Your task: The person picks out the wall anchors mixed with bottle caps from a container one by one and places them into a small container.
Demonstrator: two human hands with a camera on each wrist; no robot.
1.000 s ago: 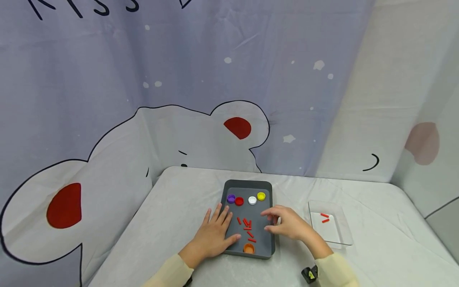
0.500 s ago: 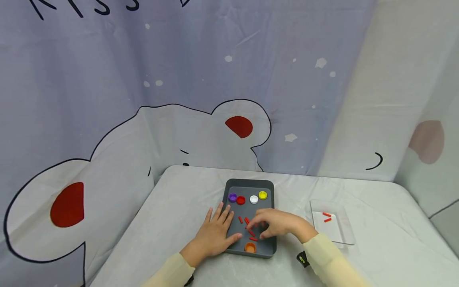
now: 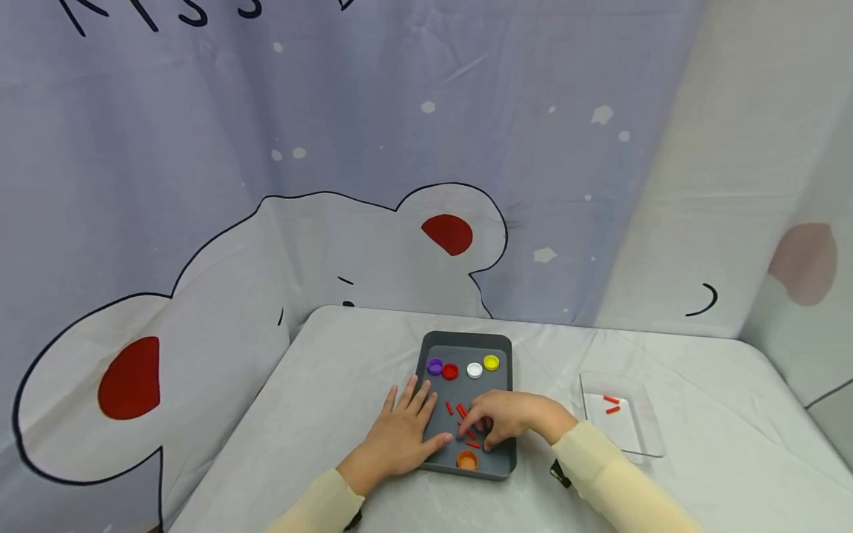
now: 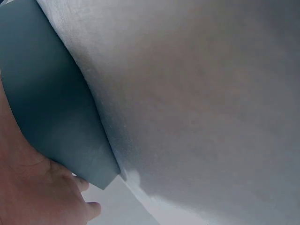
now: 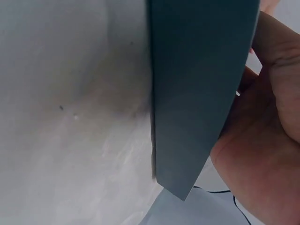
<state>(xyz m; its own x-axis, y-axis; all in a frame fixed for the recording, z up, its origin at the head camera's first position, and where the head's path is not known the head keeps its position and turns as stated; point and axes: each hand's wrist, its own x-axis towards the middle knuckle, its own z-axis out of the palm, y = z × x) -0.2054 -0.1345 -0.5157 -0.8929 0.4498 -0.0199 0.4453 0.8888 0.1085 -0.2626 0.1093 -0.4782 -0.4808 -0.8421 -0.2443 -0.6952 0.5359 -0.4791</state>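
A grey tray lies on the table with several short red sticks spread over its middle. My left hand rests with spread fingers across the tray's left edge. Over the sticks reaches my right hand, its fingers bent downward, index fingertip and thumb tip apart among the sticks; part of the pile is hidden beneath it. Near the tray's front sits an orange cap. Both wrist views show mainly the tray's outer side with a hand above it; the fingertips of the right are hidden there.
Purple, red, white and yellow caps line the tray's far part. Right of the tray stands a clear plastic box holding two red sticks. A printed curtain hangs behind the table.
My right hand has moved left from the tray's right edge and down onto the red sticks, its fingers bending more. The left hand stays in place on the tray.
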